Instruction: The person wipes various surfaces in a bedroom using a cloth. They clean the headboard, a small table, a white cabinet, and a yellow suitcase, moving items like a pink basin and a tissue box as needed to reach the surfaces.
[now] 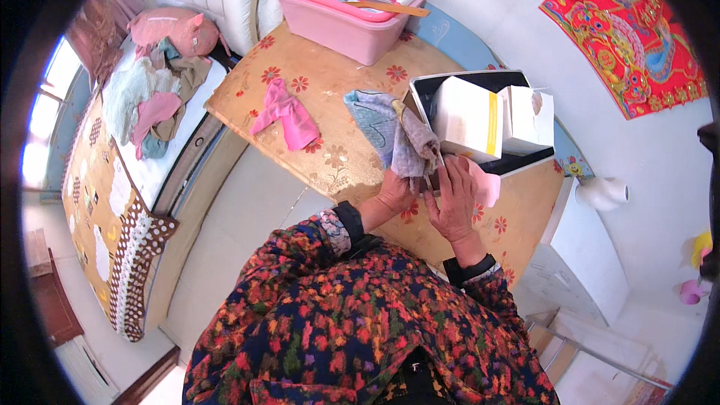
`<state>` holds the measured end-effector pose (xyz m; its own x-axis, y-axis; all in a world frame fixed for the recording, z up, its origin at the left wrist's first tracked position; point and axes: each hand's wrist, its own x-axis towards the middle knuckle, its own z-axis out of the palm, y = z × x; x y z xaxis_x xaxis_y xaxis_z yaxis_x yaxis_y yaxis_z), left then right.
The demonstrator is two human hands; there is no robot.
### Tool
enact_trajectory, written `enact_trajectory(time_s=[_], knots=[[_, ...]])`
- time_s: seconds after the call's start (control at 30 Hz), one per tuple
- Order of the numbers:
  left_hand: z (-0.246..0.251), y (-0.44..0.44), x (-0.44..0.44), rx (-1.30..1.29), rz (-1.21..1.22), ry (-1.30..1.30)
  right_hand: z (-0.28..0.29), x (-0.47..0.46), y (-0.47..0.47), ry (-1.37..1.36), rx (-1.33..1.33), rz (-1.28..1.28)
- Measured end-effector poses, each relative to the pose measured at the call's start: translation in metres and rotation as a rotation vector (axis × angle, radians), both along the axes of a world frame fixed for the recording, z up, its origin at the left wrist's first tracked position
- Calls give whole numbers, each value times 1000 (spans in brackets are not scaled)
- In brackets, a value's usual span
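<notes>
A blue-grey patterned cloth (388, 126) stands bunched at the left side of a black tray-like panel with a pale rim (520, 162). My left hand (398, 190) grips the cloth's lower end, its fingertips hidden in the folds. Close beside it, my right hand (454, 194) has its fingers stretched along the panel's near left corner; whether it pinches anything there is hidden. Light pink material (485, 184) shows beside and under the right hand. On the panel sit a white box with a yellow stripe (469, 118) and a second white box (527, 118), its top opened.
A pink knotted cloth (288, 115) lies on the flower-patterned table cover (332, 160). At the back stands a pink plastic tub (343, 28) holding tools and odds and ends. Left is a bed with crumpled clothes (157, 104) and a pink plush pig (174, 31). A white jug-like vessel (602, 193) stands right.
</notes>
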<state>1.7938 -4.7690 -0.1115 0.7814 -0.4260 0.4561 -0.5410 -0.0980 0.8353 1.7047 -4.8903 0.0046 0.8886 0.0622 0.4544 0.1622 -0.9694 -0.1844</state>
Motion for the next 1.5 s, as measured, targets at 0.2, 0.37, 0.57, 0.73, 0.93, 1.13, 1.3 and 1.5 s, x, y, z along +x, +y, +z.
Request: enact_trajectory(time_s=[0.2, 0.37, 0.57, 0.73, 0.93, 1.13, 1.3, 1.5], knots=[[8, 17, 72, -11, 234, 657, -5, 1, 5, 37, 43, 13], [-25, -14, 76, -65, 149, 730, -3, -5, -5, 158, 13, 43], [-45, 41, 30, 65, -97, 748, 0, -9, -38, 194, -102, 135], [-26, 92, 57, -192, -91, 1428, -15, 36, -23, 109, -105, 118], [-21, 143, 85, -365, -6, 1312, -28, 149, 14, -97, -100, 93], [2, 175, 79, -472, 85, 1317, -6, 250, 35, 33, -49, -54], [6, 208, 70, -492, 107, 1301, 23, 222, 22, -249, -47, 87], [15, 262, 60, -527, 224, 1305, -19, 74, -53, -230, 153, -769]])
